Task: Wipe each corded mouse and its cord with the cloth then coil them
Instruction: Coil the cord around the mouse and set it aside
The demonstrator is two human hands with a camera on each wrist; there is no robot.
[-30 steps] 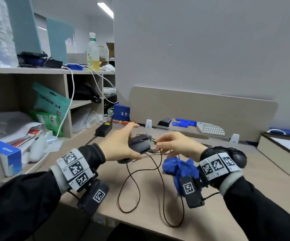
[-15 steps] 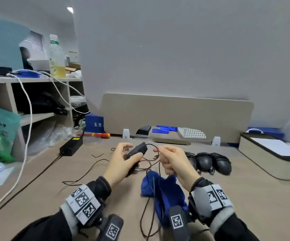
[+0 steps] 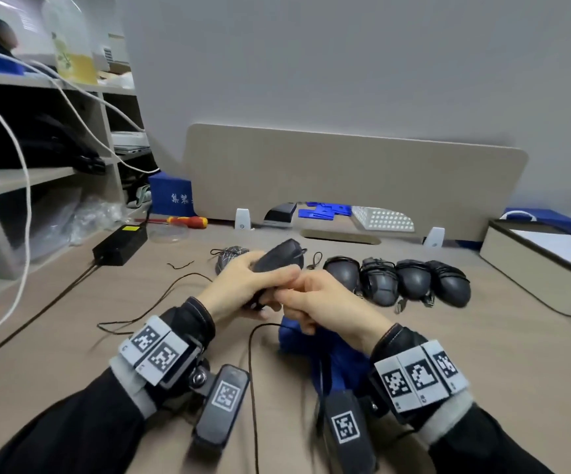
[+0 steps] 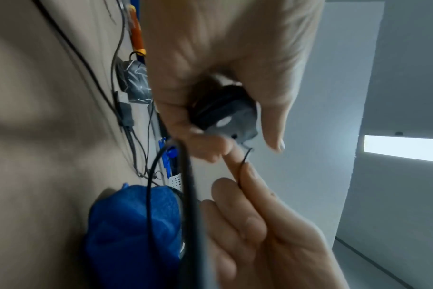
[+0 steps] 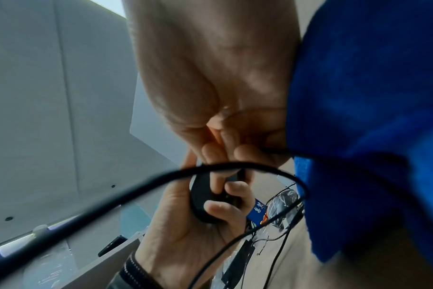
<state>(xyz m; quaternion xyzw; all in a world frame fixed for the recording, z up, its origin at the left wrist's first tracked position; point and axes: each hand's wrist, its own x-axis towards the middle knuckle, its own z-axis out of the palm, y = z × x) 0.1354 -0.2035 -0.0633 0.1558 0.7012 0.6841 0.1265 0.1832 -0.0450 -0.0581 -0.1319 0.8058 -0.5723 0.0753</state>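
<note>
The left hand (image 3: 243,285) grips the light, rigid black plastic corded mouse (image 3: 279,258); at its four o'clock, the right hand (image 3: 325,302) pinches its thin, limp black cord (image 4: 242,168) and clutches the soft blue cloth (image 3: 332,354).

Left hand (image 3: 243,285) grips mouse (image 3: 279,256); right hand (image 3: 325,302) touching

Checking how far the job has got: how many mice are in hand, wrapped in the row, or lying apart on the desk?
Held mouse, in left hand: 1
Wrapped mice in the row: 4
Patterned mouse apart: 1
Total: 6
</note>
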